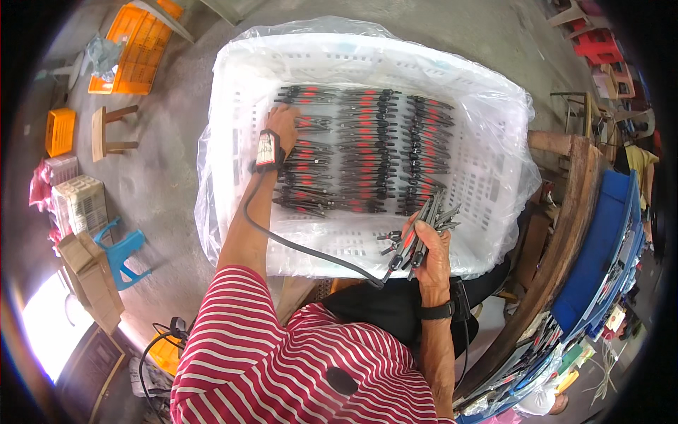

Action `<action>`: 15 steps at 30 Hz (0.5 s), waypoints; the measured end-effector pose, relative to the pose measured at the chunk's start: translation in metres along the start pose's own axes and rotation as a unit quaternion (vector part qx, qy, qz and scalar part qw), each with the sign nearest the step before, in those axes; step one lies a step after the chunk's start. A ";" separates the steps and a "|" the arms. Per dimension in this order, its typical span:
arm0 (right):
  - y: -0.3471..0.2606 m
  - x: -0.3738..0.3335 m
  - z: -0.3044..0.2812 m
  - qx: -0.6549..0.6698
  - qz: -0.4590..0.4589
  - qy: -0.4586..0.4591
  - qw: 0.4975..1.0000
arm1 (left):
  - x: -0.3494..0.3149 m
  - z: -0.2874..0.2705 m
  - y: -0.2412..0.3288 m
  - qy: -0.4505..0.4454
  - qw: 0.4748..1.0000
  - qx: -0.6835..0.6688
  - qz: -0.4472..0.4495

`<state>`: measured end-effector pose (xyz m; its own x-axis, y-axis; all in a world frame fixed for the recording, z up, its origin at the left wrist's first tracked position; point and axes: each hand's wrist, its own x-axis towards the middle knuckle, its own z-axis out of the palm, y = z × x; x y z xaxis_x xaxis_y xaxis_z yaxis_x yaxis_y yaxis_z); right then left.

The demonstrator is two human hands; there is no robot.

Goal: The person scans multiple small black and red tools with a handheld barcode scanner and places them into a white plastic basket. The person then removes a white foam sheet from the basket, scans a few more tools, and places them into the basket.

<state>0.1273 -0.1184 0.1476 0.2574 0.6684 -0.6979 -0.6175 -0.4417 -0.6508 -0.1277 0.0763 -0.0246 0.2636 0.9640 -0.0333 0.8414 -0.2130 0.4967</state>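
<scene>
Right hand (pixel 433 251) gripping a bundle of slim grey tools with black ends (pixel 428 214)

I am seeing the bundle being held tight, over the near right part of a white perforated plastic crate (pixel 487 152); inside, three columns of red-marked grey tools (pixel 367 152) are lying; the left hand (pixel 284 124) is resting at the left column's upper part, partly hidden, so I cannot tell its grip; a clear plastic liner (pixel 339 27) is draping over the crate's rim; a blue plastic stool (pixel 126 258) is standing further left.

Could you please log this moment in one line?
left hand: at left column of pieces | right hand: gripping bunch of slender grey-black pieces | white perforated crate: three columns laid inside
</scene>
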 end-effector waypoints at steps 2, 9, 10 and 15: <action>0.000 0.000 0.001 0.000 0.002 0.010 1.000 | 0.000 0.002 -0.004 0.003 1.000 0.003 0.007; 0.002 0.001 0.000 0.002 -0.009 -0.001 1.000 | 0.005 0.014 -0.014 0.025 0.994 -0.102 -0.035; 0.002 0.001 -0.001 0.000 -0.007 -0.001 1.000 | 0.007 0.015 -0.015 0.030 0.994 -0.093 -0.039; 0.003 0.000 -0.001 -0.009 -0.012 -0.001 1.000 | 0.017 0.017 -0.011 0.016 0.998 -0.022 -0.062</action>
<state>0.1261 -0.1203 0.1452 0.2704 0.6792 -0.6823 -0.5976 -0.4372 -0.6721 -0.1248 0.0928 -0.0455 0.1424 0.9874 -0.0690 0.8452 -0.0850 0.5277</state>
